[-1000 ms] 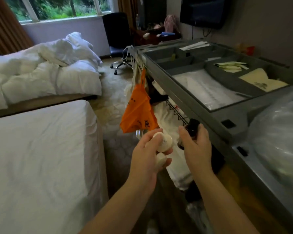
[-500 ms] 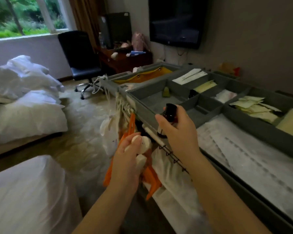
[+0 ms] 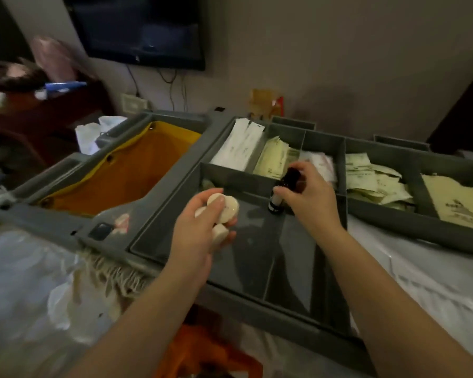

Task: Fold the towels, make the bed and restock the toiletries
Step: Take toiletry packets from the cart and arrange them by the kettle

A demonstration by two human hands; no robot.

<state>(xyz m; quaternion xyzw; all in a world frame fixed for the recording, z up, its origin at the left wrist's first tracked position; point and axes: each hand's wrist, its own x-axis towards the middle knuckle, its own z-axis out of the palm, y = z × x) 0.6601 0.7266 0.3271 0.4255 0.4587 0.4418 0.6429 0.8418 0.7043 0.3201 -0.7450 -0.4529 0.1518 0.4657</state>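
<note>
In the right hand's pinch, just over the cart tray's near compartment: small bottle, slightly tilted. Likely light, rigid, slick, so best taken round the body, as here. Dark top, pale lower band. Beside that grip, the left hand clutches round white soaps. Sachets lie beyond.

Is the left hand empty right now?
No, the left hand grips several round white toiletries above the grey tray.
</note>
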